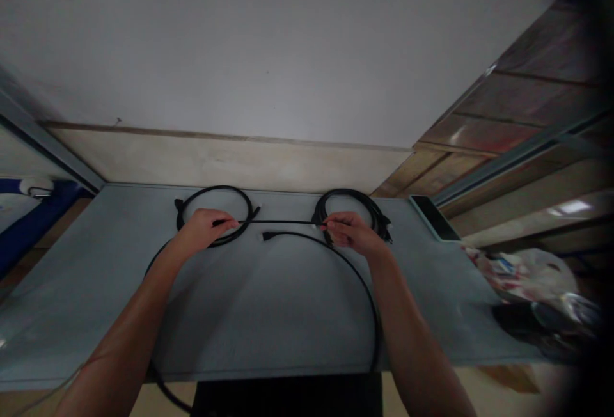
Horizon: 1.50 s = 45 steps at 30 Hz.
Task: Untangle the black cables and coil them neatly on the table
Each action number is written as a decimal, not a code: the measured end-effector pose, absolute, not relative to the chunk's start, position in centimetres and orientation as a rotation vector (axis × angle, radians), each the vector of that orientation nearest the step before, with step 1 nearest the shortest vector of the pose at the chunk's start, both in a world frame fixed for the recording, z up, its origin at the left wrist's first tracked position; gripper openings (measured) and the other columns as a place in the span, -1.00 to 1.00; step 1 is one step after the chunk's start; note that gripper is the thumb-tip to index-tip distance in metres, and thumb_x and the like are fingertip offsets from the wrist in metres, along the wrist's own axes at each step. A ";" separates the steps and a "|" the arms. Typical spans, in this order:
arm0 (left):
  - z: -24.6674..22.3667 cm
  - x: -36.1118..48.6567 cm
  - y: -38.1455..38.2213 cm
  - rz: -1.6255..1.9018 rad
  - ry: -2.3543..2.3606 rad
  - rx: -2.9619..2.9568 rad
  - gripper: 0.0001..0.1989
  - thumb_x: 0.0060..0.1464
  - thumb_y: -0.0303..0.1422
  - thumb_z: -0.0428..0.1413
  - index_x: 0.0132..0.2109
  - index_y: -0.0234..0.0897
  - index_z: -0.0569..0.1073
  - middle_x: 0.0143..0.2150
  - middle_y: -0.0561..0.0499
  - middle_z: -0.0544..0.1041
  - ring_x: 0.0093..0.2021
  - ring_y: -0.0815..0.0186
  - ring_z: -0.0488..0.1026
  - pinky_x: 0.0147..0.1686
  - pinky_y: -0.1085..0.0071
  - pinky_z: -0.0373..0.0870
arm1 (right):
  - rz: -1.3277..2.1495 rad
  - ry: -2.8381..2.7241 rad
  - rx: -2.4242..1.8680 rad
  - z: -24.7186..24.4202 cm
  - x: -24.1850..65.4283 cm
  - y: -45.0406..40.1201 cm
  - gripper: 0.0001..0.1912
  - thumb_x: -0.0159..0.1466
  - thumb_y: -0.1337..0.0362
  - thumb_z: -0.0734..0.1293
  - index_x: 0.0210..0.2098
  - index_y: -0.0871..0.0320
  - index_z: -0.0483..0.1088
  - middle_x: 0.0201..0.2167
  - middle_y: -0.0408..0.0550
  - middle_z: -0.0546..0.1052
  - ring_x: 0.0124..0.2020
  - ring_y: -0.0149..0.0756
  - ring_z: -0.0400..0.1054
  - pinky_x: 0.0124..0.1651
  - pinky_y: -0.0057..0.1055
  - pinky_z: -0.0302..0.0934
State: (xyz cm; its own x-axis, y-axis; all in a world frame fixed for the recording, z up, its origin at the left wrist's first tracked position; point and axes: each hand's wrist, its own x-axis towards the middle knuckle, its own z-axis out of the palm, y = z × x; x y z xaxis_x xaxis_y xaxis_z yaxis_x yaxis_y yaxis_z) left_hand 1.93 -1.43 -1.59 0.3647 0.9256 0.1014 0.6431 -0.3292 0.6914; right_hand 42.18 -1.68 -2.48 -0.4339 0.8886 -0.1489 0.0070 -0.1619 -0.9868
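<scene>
A black cable (283, 221) runs straight across between my two hands, above the grey tabletop. My left hand (206, 228) pinches it at the left, over a loose loop of black cable (215, 187) with a connector at its left side. At the right, my right hand (348, 231) grips the cable in its fingertips, in front of a coiled bundle of black cables (352, 193). A cable end with a black plug (269, 236) lies between the hands, and its cable curves right and down toward the front edge. Another stretch of cable passes under my left forearm and hangs off the front.
A flat dark device with a pale frame (435, 219) lies at the table's back right. Plastic bags (537, 273) and a dark cylindrical object (522, 321) are at the right edge. A white panel (259, 52) rises behind the table (268, 314). Metal posts stand on both sides.
</scene>
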 end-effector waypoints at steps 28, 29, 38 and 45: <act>-2.1 -2.0 0.2 1.380 1.171 0.960 -0.78 -0.15 -0.35 0.34 -0.30 -0.36 0.60 -0.53 0.06 0.41 -0.59 0.53 0.21 -0.66 0.60 0.03 | 1.405 -1.197 -1.054 -3.4 40.0 -0.9 -0.75 0.25 0.09 0.37 -0.37 0.16 0.45 -0.69 -0.25 0.25 -0.69 -0.48 0.08 -0.64 -0.50 -0.02; -2.1 -1.7 0.2 1.368 1.135 0.931 -0.77 -0.17 -0.39 0.33 -0.29 -0.37 0.60 -0.51 0.04 0.42 -0.58 0.53 0.22 -0.66 0.61 0.04 | 1.405 -1.269 -1.093 -3.5 39.4 -1.2 -0.72 0.28 0.06 0.33 -0.36 0.16 0.44 -0.67 -0.23 0.30 -0.69 -0.46 0.13 -0.63 -0.49 0.02; -1.9 1.8 -1.3 1.081 1.073 0.974 -0.51 0.00 -0.31 0.29 0.10 -0.30 0.49 -0.43 0.00 0.50 -0.57 0.50 0.29 -0.65 0.60 0.05 | 1.345 -1.680 -1.131 -2.4 38.2 -2.4 -0.78 0.29 0.18 0.31 -0.36 0.16 0.53 -0.60 -0.18 0.34 -0.54 -0.42 0.21 -0.46 -0.47 0.11; -3.3 4.8 -1.9 0.968 1.048 1.014 -0.47 0.10 -0.15 0.22 0.19 -0.21 0.40 -0.54 0.15 0.32 -0.66 0.55 0.12 -0.66 0.59 -0.08 | 1.498 -1.470 -1.135 -2.5 37.6 -2.9 -0.63 0.30 0.00 0.32 -0.41 0.19 0.47 -0.71 -0.25 0.24 -0.71 -0.53 0.04 -0.64 -0.51 -0.08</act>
